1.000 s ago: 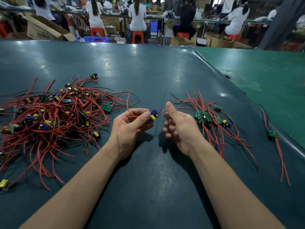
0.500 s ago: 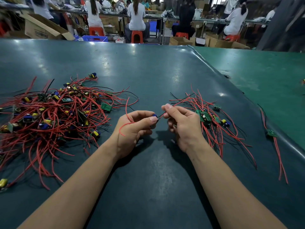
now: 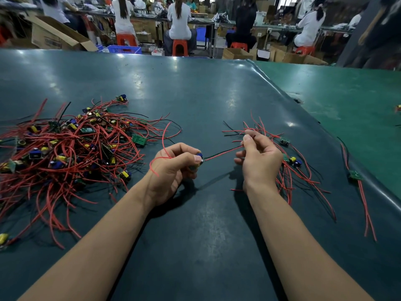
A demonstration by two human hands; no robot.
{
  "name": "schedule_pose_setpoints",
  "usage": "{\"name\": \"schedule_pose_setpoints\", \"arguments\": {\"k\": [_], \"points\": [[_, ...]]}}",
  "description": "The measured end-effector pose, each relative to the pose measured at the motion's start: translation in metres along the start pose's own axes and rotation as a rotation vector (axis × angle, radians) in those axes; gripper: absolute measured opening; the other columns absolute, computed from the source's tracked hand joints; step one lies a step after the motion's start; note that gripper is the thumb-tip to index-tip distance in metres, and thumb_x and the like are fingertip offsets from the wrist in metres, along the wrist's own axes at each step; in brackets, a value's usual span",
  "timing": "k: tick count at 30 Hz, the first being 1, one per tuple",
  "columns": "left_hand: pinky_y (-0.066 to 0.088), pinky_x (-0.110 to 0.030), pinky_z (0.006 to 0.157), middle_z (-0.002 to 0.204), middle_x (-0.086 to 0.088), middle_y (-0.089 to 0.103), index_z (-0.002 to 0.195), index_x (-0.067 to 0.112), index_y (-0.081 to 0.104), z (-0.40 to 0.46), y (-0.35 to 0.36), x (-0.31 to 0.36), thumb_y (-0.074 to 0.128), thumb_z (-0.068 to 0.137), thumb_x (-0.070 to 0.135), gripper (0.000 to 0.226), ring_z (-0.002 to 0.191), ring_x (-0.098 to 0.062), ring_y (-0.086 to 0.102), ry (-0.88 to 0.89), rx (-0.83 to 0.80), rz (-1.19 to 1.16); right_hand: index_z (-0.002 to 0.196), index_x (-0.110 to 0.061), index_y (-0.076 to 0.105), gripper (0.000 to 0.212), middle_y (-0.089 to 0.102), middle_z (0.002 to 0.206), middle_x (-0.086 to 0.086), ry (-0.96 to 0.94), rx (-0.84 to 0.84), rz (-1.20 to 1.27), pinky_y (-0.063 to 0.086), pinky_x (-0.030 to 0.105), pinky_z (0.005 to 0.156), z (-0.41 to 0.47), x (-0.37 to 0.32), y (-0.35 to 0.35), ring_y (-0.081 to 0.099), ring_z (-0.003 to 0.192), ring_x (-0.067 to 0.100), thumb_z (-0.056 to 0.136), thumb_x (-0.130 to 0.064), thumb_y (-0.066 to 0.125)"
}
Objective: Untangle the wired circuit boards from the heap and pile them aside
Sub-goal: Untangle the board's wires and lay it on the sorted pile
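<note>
Left hand (image 3: 173, 168) hides most of its gripped circuit board (image 3: 198, 160)

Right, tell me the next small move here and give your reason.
Probably carry the board right and lay it on the small pile. The left hand pinches the board, the right hand pinches its wires, and they stretch straight between the hands, apart from the heap, so it looks untangled.

dark teal table (image 3: 195, 101), seated workers (image 3: 179, 20) on red stools (image 3: 180, 47), cardboard boxes (image 3: 58, 38), blue crate (image 3: 124, 49)
</note>
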State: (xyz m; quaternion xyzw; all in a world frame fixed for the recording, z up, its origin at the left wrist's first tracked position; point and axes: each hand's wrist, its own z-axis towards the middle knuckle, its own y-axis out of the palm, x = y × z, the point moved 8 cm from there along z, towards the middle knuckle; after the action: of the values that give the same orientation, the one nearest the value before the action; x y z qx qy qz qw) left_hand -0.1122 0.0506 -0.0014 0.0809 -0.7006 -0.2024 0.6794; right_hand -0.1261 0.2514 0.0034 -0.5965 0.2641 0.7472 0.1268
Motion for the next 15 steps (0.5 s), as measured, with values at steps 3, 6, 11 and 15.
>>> {"name": "schedule_pose_setpoints", "arguments": {"k": [3,6,11,15], "points": [[0.042,-0.025,0.055,0.064,-0.002,0.06,0.069,0.011,0.063,0.0,-0.004,0.002,0.069,0.059,-0.006,0.021,0.053,-0.01,0.051,0.023,0.055,-0.046,0.079,-0.017,0.069,0.016,0.06,0.052,-0.01,0.015,0.024,0.048,0.047,0.02,0.042,-0.002,-0.004,-0.001,0.053,0.04,0.006,0.092,-0.007,0.066],[0.04,-0.027,0.061,0.07,-0.001,0.064,0.08,0.01,0.064,-0.001,-0.005,0.003,0.067,0.064,0.006,0.017,0.057,-0.01,0.056,0.032,0.075,-0.061,0.083,-0.013,0.064,0.011,0.065,0.066,0.0,0.197,-0.076,0.257,0.046,0.02,0.04,-0.005,0.001,0.011,0.058,0.044,0.011,0.09,-0.019,0.07],[0.045,-0.023,0.062,0.077,-0.002,0.071,0.087,0.01,0.069,0.0,-0.007,0.002,0.069,0.068,0.01,0.019,0.067,-0.011,0.062,0.037,0.063,-0.031,0.095,-0.01,0.063,0.035,0.061,0.073,0.0,0.557,-0.598,0.097,0.038,0.018,0.037,-0.048,0.023,0.054,0.057,0.048,0.01,0.078,-0.039,0.071],[0.045,-0.02,0.058,0.07,-0.002,0.069,0.082,0.01,0.068,-0.001,-0.005,0.002,0.071,0.065,0.009,0.017,0.062,-0.011,0.06,0.05,0.067,0.049,0.081,-0.012,0.069,0.013,0.056,0.059,-0.002,0.456,-0.633,0.073,0.032,0.016,0.037,-0.049,0.021,0.058,0.048,0.045,0.007,0.093,-0.015,0.065]]}}
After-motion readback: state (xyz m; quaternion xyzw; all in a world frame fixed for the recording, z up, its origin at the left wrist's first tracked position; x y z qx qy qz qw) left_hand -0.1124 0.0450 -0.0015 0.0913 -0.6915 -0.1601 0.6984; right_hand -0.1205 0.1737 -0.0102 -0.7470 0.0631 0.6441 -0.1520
